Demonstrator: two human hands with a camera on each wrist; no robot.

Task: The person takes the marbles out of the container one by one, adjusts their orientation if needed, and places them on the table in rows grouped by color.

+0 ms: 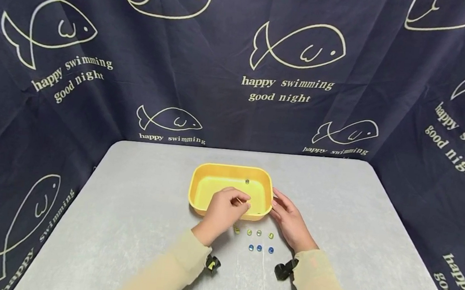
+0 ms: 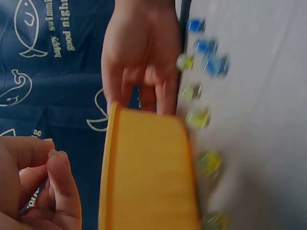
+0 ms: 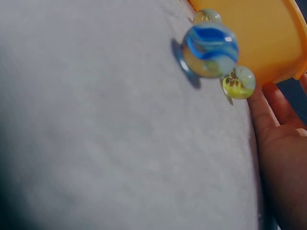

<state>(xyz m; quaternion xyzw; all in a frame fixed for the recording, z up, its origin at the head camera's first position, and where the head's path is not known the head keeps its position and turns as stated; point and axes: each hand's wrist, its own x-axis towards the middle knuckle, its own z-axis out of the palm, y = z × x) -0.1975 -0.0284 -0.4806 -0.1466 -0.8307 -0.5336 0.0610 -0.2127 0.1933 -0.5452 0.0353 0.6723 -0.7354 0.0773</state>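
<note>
My left hand hovers over the yellow plastic tub, thumb and index fingertips drawn together. In the left wrist view no object shows between these fingertips. My right hand rests its straight fingers against the tub's right end. Inside the tub a small dark marble lies toward the back; a dark spot near the front wall is too small to identify. In front of the tub stands a row of yellow-green marbles, partly hidden by my left hand. Three blue marbles lie closer to me.
The grey table has rounded far corners. A dark blue curtain with fish drawings hangs behind it and on both sides. A black wrist mount sits at my left cuff, another black mount at my right.
</note>
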